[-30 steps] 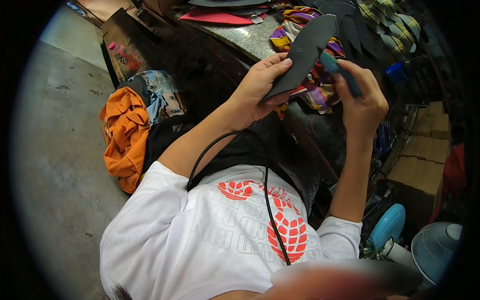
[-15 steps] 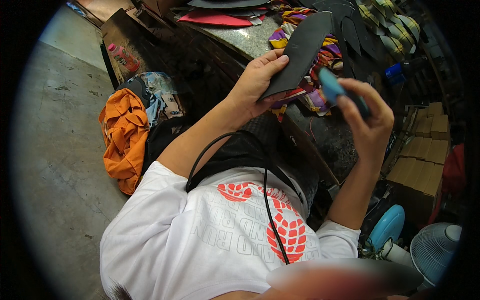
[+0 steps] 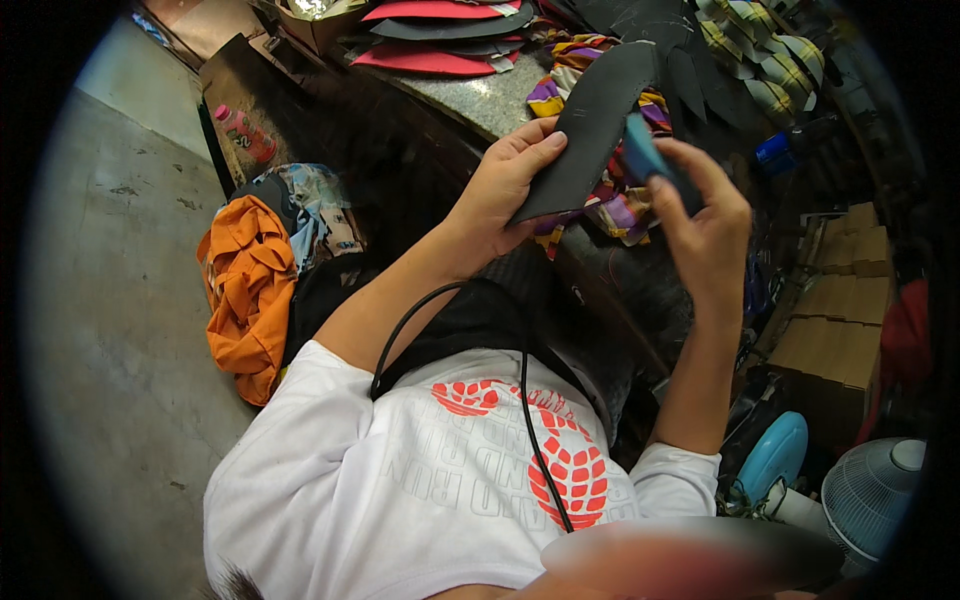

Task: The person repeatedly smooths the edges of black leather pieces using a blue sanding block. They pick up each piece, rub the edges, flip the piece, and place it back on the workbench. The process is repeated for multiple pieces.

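Observation:
My left hand point(image 3: 505, 185) grips a black sole-shaped sheet point(image 3: 600, 125) by its near left edge, with the thumb on top. The sheet is tilted, its rounded end pointing away from me. In my right hand point(image 3: 712, 225) is a small blue-and-dark block point(image 3: 640, 150), pinched between thumb and fingers. Motion blurs the block, so its exact kind is unclear. It is close to the sheet's right edge; whether they touch I cannot tell. Behind and below the sheet lies a bunch of colourful patterned cloth point(image 3: 625, 215).
Red and black sole-shaped pieces point(image 3: 440, 60) are stacked on a speckled stone slab point(image 3: 490, 100). More black pieces point(image 3: 690, 70) and plaid strips point(image 3: 765, 50) lie at the far right. A bottle point(image 3: 245, 135), orange cloth point(image 3: 248, 290), cardboard boxes point(image 3: 830, 320) and a fan point(image 3: 870, 500) stand around me.
My right hand has moved left with the blue-and-dark block, closer to me as well. The left hand and the black sheet have shifted slightly left and nearer.

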`<state>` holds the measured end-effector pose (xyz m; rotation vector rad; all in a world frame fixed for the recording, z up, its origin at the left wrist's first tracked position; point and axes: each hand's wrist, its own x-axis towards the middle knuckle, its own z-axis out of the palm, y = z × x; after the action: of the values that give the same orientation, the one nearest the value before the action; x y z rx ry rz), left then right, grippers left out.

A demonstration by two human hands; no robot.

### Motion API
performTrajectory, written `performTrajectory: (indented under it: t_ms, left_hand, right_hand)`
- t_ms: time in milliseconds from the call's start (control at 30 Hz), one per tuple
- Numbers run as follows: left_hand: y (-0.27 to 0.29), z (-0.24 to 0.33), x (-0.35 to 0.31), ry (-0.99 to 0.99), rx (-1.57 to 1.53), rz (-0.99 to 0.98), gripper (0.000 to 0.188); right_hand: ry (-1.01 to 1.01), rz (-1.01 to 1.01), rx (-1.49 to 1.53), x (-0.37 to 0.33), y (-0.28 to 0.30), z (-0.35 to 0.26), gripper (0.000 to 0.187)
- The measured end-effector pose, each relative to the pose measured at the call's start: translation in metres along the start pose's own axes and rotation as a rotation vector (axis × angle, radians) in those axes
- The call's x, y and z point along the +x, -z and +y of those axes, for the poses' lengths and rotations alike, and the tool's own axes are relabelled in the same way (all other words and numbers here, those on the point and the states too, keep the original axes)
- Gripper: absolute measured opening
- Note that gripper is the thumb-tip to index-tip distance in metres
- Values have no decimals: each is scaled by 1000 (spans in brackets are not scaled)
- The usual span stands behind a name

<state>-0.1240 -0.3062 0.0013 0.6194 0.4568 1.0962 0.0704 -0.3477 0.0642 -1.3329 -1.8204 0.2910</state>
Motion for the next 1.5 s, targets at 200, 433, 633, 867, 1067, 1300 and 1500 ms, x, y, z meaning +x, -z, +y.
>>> performTrajectory:
  t_ms: [200,433,633,867,1067,1300,1500]
  left_hand:
    - [10,-3,-1,-114,166,-16,31]
    - [8,-10,-6,-188,234,-77,38]
    - [9,-6,-8,-171,199,-57,35]
    - [4,1,2,-99,43,97,25]
    - [7,5,7,27,21,137,16]
    - [-2,-5,9,77,-90,204,15]
    - [-1,-9,12,62,-153,119,13]
  right_hand:
    - [-187,175,515,12,17,8,29]
    - [-171,358,739,50,-15,29,29]
    - [-84,298,536,47,-38,46,23]
    - [-72,320,629,19,-9,25,20]
    - [-159,43,492,-12,-15,5,25]
    - [288,208,-163,-27,-40,5,25]
    - [451,298,-199,-21,-33,4,33]
